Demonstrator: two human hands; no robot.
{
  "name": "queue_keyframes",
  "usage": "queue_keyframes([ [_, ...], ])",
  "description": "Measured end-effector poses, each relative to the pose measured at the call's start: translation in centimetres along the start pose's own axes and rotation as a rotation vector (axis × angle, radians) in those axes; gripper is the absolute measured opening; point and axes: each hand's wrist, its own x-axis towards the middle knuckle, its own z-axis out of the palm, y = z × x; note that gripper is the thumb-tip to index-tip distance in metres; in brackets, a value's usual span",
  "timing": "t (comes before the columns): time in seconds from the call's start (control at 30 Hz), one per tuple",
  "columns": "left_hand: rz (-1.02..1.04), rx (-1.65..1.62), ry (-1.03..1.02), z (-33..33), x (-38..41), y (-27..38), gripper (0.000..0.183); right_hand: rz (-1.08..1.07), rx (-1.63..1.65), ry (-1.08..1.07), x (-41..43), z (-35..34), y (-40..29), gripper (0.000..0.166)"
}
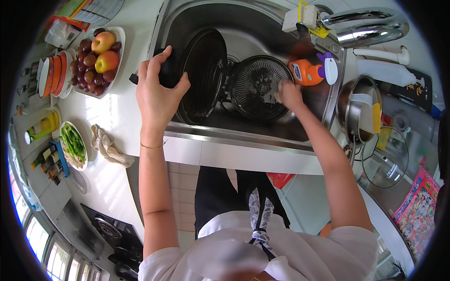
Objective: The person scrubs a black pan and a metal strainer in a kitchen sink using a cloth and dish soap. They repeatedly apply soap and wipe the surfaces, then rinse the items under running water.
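Observation:
A black two-part pan (262, 84), probably an electric griddle, lies opened in the stainless-steel sink (242, 135). Its ridged lid (205, 75) is tilted up on the left, and both inner faces look wet. My left hand (158, 79) grips the lid's outer side by a black part, thumb and index finger spread around it. On the round, radially grooved plate, my right hand (291, 95) is curled at the right edge, slightly blurred. A small pale piece of cloth or sponge (277, 96) shows at its fingertips, mostly hidden.
An orange spray bottle (306, 72) lies right of the plate, below the chrome faucet (369, 26). A metal pot (355, 105) and glass lid (385, 156) are at right. Leftward are a fruit bowl (119, 56), a plate of green peppers (72, 144) and a rag (109, 147).

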Motion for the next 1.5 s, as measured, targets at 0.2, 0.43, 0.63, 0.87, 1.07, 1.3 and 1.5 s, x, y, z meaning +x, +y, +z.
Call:
queue_keyframes([
  [0.2, -0.022, -0.001, 0.007, 0.3, 0.1, 0.1, 0.054, -0.276, 0.233, -0.227, -5.1, 4.1, -3.7, 0.012],
  [0.43, 0.044, 0.043, 0.002, 0.6, -0.1, 1.4, 0.054, -0.393, 0.123, -0.115, 0.6, 5.2, -10.5, 0.015],
  [0.63, 0.079, 0.027, -0.001, 0.6, 0.4, 1.0, 0.054, -0.324, -0.096, 0.289, 8.5, 2.4, -8.2, 0.013],
  [0.87, 0.027, -0.031, -0.019, 0.3, -0.4, 0.7, 0.054, -0.35, -0.723, 0.285, 2.2, 2.3, 1.8, 0.01],
  [1.07, -0.003, -0.031, -0.022, 0.0, -0.6, 0.8, 0.053, -0.298, -0.357, -0.17, -6.2, 3.4, -0.6, 0.009],
  [1.3, 0.093, -0.023, 0.045, 0.7, -0.3, -0.6, 0.055, -0.299, 0.26, -0.342, -3.1, 5.2, -7.5, 0.014],
  [1.5, 0.086, 0.012, 0.02, 0.6, -0.2, 0.1, 0.055, -0.146, 0.623, -0.157, 4.4, 4.4, -10.6, 0.02],
])
